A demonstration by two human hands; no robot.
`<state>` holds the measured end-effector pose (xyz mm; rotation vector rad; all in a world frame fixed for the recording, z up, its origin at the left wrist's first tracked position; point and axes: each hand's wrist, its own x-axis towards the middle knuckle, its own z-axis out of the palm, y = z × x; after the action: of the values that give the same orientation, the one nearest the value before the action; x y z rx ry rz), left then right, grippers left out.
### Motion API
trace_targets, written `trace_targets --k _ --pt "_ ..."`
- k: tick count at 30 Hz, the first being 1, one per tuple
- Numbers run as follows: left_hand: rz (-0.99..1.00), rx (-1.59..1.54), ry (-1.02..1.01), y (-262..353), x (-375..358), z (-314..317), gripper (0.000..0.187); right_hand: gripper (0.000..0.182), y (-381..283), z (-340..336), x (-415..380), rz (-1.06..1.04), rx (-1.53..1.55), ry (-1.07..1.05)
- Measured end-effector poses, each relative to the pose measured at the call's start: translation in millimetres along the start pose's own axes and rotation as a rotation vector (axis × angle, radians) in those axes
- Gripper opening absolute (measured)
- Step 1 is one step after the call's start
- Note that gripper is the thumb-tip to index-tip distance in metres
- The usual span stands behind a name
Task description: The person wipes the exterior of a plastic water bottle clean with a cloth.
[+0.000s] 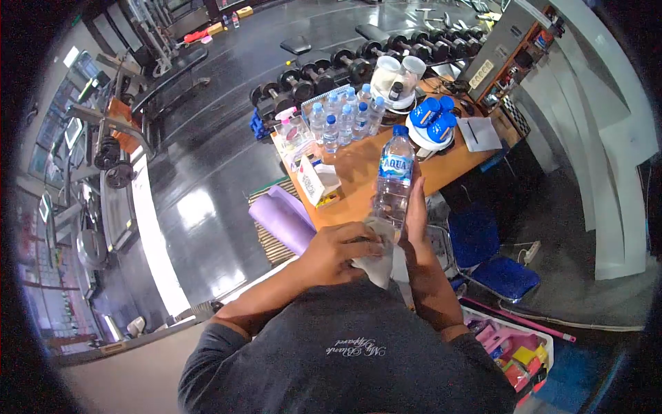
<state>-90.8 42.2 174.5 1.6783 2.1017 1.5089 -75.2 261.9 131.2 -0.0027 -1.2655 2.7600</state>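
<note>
Wiping a water bottle (395, 176) over the desk edge
Head view: right hand (416, 210) upright, fingers pressed together flat against the bottle's side; left hand (338, 252) curled, pinching a white cloth (378, 259) at the bottle's base, above the orange desk (358, 172)

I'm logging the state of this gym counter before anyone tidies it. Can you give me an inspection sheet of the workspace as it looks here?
Surface: orange wooden table, crowded at its far end.
Job's things: Aqua water bottle, blue cap on, held upright; white cloth pressed against its lower part.
Clutter: group of small water bottles, pink-topped spray bottle, open carton, blue items on a white dish, notepad.
Grippers: left hand presses the cloth; right hand grips the bottle.
Cables: dark cords at the table's far end.
Surroundings: dumbbell rack, purple rolled mat, blue chair, weight machines.
</note>
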Motion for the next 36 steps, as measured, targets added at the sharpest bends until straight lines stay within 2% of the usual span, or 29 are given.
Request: trace_targets --k 1,3,4,5,8,9,12,15,16,19,23,24,25,26,27,29,32,33,36 --pt "0.003 -0.036 0.049 -2.7 -1.9 -0.7 0.049 0.056 -1.8 4.8 -2.5 0.005 -0.013 0.038" --pt "-0.034 -0.071 0.161 -4.0 -3.3 -4.7 0.046 0.056 -6.8 15.5 -4.8 0.013 -0.129 0.082" --pt "-0.04 -0.056 0.236 -2.8 0.7 -8.9 0.045 0.055 -6.9 18.9 -4.2 0.013 -0.188 0.1" --pt "-0.047 -0.041 0.312 -1.3 7.0 -14.2 0.045 0.059 -4.2 22.1 -6.4 0.047 -0.086 0.146" --pt "-0.07 0.034 0.484 -8.7 20.4 -27.0 0.041 0.062 13.8 12.6 -6.6 0.095 -0.092 0.172" --pt "-0.069 0.04 0.52 -12.0 23.6 -32.3 0.042 0.062 11.4 6.2 -7.1 0.13 -0.23 0.156" --pt "-0.092 0.06 0.597 -20.2 29.1 -42.2 0.045 0.061 -1.1 32.5 -13.9 0.169 -0.003 0.045" --pt "-0.145 0.064 0.664 -27.3 34.2 -46.4 0.05 0.059 3.7 21.1 -15.9 0.304 0.097 0.003" --pt "-0.137 0.074 0.666 -30.4 38.7 -48.5 0.051 0.059 1.8 21.7 -16.2 0.361 0.151 -0.015" --pt "-0.13 0.084 0.668 -33.8 52.6 -51.9 0.053 0.061 5.1 30.2 -18.9 0.344 0.174 -0.037" --pt "-0.16 0.199 0.447 -22.8 63.7 -37.4 0.052 0.058 14.4 19.9 -21.6 0.379 0.251 0.002" --pt "-0.258 -0.037 0.43 -19.9 56.8 -23.6 0.052 0.057 17.6 14.0 -21.4 0.406 0.295 0.032" --pt "-0.361 -0.266 0.437 -17.0 50.0 -9.8 0.052 0.055 15.5 16.8 -22.2 0.267 0.232 0.05" --pt "-0.123 0.18 0.305 -15.4 38.4 -3.0 0.052 0.054 11.4 23.5 -22.4 0.13 0.165 0.075" --pt "-0.088 0.138 0.214 -10.5 28.3 0.6 0.052 0.054 1.2 30.8 -27.9 -0.012 -0.075 0.066" --pt "-0.014 0.055 0.032 -1.0 17.4 -1.6 0.053 0.054 -11.0 15.1 -15.7 0.272 0.067 0.197" --pt "0.003 0.06 0.091 -4.3 19.2 -13.7 0.053 0.054 -10.1 11.7 -16.5 0.314 0.166 0.156" --pt "-0.053 0.046 0.159 -5.3 24.1 -20.6 0.052 0.053 -6.3 10.5 -19.1 0.33 0.178 0.138" --pt "-0.039 0.196 0.477 -4.8 62.1 -42.6 0.054 0.053 10.3 8.6 -21.2 0.369 0.208 0.067"
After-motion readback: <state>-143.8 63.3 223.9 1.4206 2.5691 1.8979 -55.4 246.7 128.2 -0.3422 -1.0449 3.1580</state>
